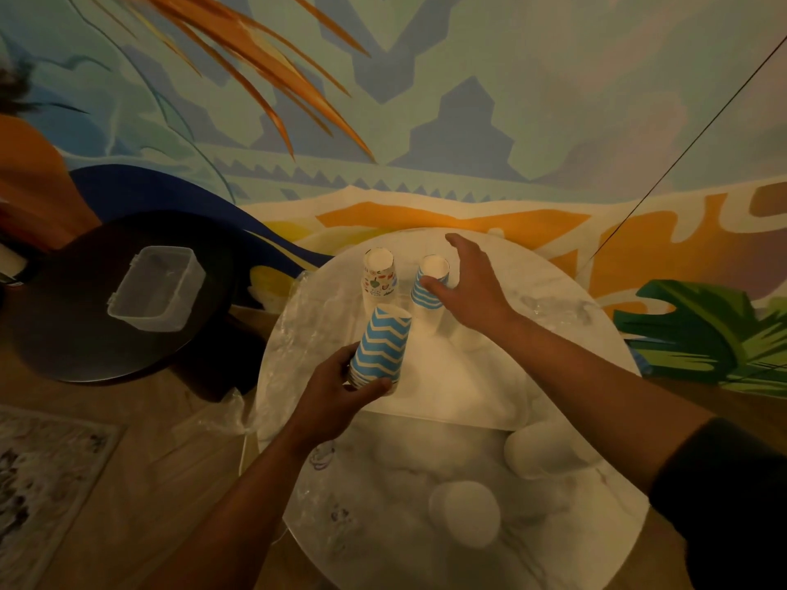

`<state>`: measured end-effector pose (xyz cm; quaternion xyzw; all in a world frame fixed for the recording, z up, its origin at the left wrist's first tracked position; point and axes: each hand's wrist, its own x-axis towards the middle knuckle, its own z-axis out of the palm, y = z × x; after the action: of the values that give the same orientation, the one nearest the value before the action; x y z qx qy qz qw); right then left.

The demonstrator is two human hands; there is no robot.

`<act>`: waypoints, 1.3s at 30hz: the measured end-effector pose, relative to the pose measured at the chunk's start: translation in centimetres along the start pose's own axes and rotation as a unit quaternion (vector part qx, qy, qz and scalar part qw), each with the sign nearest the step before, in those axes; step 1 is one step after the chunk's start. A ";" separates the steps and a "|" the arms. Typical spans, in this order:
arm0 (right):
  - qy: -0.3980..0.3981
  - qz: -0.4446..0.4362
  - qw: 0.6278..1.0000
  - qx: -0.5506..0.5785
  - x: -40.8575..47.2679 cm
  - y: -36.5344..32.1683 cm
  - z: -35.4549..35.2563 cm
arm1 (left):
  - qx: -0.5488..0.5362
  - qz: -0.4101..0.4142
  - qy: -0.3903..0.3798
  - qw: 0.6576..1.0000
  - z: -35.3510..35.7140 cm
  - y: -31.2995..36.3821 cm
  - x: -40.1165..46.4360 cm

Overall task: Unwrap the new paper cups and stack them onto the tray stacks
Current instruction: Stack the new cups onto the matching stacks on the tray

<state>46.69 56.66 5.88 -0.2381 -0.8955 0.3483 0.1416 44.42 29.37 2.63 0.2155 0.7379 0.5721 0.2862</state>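
My left hand (340, 396) grips the lower end of a stack of blue-and-white zigzag paper cups (383, 342), held upside down and tilted above the white tray (460, 376). At the tray's far end stand two upturned stacks: a blue-striped cup stack (426, 287) and, to its left, a white stack with small coloured prints (379, 276). My right hand (468, 283) hovers over the blue-striped stack with fingers spread, its thumb beside the cup wall. Clear plastic wrap (298, 321) lies crumpled at the table's left edge.
The tray sits on a round white marble table (575, 317). Two white upturned cups (464, 511) (545, 449) lie on its near side. A dark round table (76, 325) at left carries a clear plastic box (155, 287). A painted wall stands close behind.
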 end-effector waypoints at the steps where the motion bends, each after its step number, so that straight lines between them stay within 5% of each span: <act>1: 0.009 -0.012 1.000 0.019 -0.6 -0.8 -0.5 | 0.000 0.002 -0.001 1.000 0.0 0.0 0.1; 4: -0.026 -0.032 0.995 0.091 -2.7 -2.8 -1.4 | 0.000 0.012 -0.006 1.000 0.2 0.3 0.3; 10: -0.222 -0.010 0.960 0.169 -7.9 -3.9 -0.6 | -0.008 0.017 -0.042 0.999 0.9 0.9 0.6; 18: -0.168 -0.017 0.966 0.198 -5.8 -3.6 -2.1 | -0.010 0.018 -0.057 0.998 1.0 0.7 0.5; 28: 0.020 -0.069 0.993 0.096 3.3 -3.3 -5.3 | -0.012 0.010 -0.025 1.000 1.2 0.5 0.4; 39: -0.084 -0.006 0.996 -0.006 2.7 2.5 0.9 | -0.039 -0.001 -0.029 0.999 1.1 0.3 -0.1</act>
<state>44.89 59.21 3.73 -0.2041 -0.9077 0.3606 0.0667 45.20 30.16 2.72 0.2198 0.7063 0.5937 0.3168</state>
